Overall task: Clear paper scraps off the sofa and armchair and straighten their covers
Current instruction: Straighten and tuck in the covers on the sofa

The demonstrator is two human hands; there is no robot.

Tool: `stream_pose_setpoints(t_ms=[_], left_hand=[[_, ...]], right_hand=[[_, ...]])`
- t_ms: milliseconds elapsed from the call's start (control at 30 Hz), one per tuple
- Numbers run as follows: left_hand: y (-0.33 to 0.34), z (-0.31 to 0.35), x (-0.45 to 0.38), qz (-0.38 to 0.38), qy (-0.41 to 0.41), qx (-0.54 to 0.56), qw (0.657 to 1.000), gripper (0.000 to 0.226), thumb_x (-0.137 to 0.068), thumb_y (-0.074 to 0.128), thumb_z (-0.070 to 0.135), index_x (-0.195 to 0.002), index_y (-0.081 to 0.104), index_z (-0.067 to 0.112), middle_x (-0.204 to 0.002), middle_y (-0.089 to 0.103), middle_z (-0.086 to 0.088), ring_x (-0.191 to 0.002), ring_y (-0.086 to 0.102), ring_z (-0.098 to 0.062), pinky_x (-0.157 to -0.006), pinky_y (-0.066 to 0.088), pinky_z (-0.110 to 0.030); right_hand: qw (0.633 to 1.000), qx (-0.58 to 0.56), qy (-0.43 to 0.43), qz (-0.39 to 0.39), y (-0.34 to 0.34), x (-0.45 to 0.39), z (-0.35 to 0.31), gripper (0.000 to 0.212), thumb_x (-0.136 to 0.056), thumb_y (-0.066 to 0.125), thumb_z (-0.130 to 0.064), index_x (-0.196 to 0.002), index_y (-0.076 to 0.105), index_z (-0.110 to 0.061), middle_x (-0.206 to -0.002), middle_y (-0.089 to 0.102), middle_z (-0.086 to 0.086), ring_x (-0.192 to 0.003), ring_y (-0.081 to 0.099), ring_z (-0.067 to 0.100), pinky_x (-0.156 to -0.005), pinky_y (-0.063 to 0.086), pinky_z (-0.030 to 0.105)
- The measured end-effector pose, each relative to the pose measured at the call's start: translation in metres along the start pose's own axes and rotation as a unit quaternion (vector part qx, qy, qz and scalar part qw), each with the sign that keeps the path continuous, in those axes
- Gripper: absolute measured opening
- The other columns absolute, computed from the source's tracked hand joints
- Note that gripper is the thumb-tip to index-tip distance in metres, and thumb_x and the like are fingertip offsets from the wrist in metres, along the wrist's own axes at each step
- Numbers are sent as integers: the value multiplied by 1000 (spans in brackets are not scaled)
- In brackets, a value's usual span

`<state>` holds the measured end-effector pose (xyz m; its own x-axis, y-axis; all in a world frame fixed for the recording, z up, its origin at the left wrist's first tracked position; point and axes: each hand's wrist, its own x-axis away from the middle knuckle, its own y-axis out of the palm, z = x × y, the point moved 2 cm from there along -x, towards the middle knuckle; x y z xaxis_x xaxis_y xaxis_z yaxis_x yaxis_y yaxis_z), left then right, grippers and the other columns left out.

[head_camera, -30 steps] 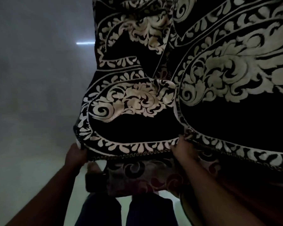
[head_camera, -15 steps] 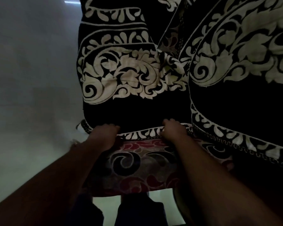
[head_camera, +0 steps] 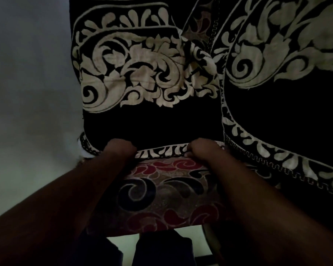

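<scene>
A black cover (head_camera: 154, 123) with cream scroll patterns lies over a narrow padded part of the furniture. My left hand (head_camera: 119, 150) and my right hand (head_camera: 202, 150) each grip its near patterned hem, knuckles up, about a hand's width apart. Below the hem the upholstery (head_camera: 161, 192) shows, with red, black and grey swirls. A second black and cream cover (head_camera: 281, 116) spreads over the seat to the right. No paper scraps are visible.
A pale floor (head_camera: 27, 112) fills the left side. My legs in dark trousers (head_camera: 158, 250) stand below the upholstered edge. The room is dim.
The cover's hem has been drawn toward me and down over the padded part. My left hand moved from the cover's left corner inward to the hem, closer to my right hand.
</scene>
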<state>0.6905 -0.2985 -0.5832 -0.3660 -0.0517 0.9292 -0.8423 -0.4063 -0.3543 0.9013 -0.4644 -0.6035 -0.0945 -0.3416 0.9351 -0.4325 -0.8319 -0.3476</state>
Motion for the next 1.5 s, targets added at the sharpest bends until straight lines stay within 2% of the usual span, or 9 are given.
stream_pose_setpoints(t_ms=[200, 400, 533, 667, 1000, 1200, 1367, 1433, 1500], left_hand=[[3, 15, 5, -9, -28, -19, 999, 36, -99, 49, 38, -129, 64, 22, -135, 63, -2, -126, 59, -26, -104, 45, -47], [18, 27, -4, 27, 35, 237, 971, 38, -100, 48, 50, -121, 68, 25, -118, 70, -7, -109, 66, -27, -90, 52, -36], [21, 24, -7, 48, 58, 244, 967, 40, -101, 46, 52, -129, 64, 30, -131, 60, -8, -119, 59, -30, -96, 49, -37], [28, 11, 1, 62, -34, 226, 972, 34, -95, 53, 49, -113, 69, 26, -118, 68, -7, -107, 65, -28, -85, 54, -36], [44, -36, 23, 63, -168, 256, 950, 32, -89, 64, 36, -109, 70, 12, -107, 71, -12, -99, 69, -31, -78, 51, -37], [91, -68, 38, 101, -146, 365, 914, 50, -89, 54, 66, -70, 62, 20, -70, 63, -3, -75, 68, -26, -65, 52, -33], [146, -101, 37, -10, -197, 335, 921, 78, -79, 28, 88, -107, 68, 28, -108, 69, -10, -108, 66, -30, -89, 50, -42], [170, -121, 40, -66, -352, 353, 865, 68, -77, 42, 89, -122, 65, 44, -122, 69, 4, -116, 64, -18, -97, 48, -37], [164, -134, 55, -10, -437, 395, 808, 38, -86, 52, 75, -105, 65, 45, -112, 69, 6, -110, 65, -17, -94, 48, -35]], right_hand=[[1000, 10, 1, 16, -12, 2, -10, 41, -95, 55, -52, -114, 70, -19, -119, 68, 9, -111, 63, 31, -86, 48, 34], [997, -63, -39, 25, 2, -1, -23, 43, -93, 56, -61, -106, 75, -25, -108, 72, 6, -101, 66, 29, -83, 51, 33], [999, -19, -46, 13, -7, -6, -26, 37, -94, 57, -55, -111, 73, -26, -113, 70, 4, -104, 65, 27, -84, 53, 35], [987, -76, -108, 91, -8, -1, -70, 32, -96, 56, -46, -121, 69, -30, -123, 67, 3, -111, 62, 26, -89, 53, 38], [986, -93, -127, -60, -6, -7, -122, 48, -103, 44, -52, -133, 64, -21, -136, 54, 12, -123, 55, 34, -100, 46, 40], [974, -142, -176, 10, -10, -2, -168, 44, -100, 52, -47, -138, 58, -27, -140, 59, 5, -127, 55, 28, -102, 47, 39], [973, -119, -195, -24, -18, -15, -205, 37, -101, 51, -42, -126, 68, -21, -130, 66, 7, -117, 60, 28, -97, 49, 35], [976, -103, -188, -26, -22, -18, -211, 34, -100, 51, -44, -120, 71, -23, -123, 68, 6, -112, 62, 28, -93, 50, 34], [981, -71, -179, -18, -28, -18, -215, 35, -99, 53, -47, -122, 70, -27, -124, 67, 4, -113, 61, 27, -94, 50, 36]])
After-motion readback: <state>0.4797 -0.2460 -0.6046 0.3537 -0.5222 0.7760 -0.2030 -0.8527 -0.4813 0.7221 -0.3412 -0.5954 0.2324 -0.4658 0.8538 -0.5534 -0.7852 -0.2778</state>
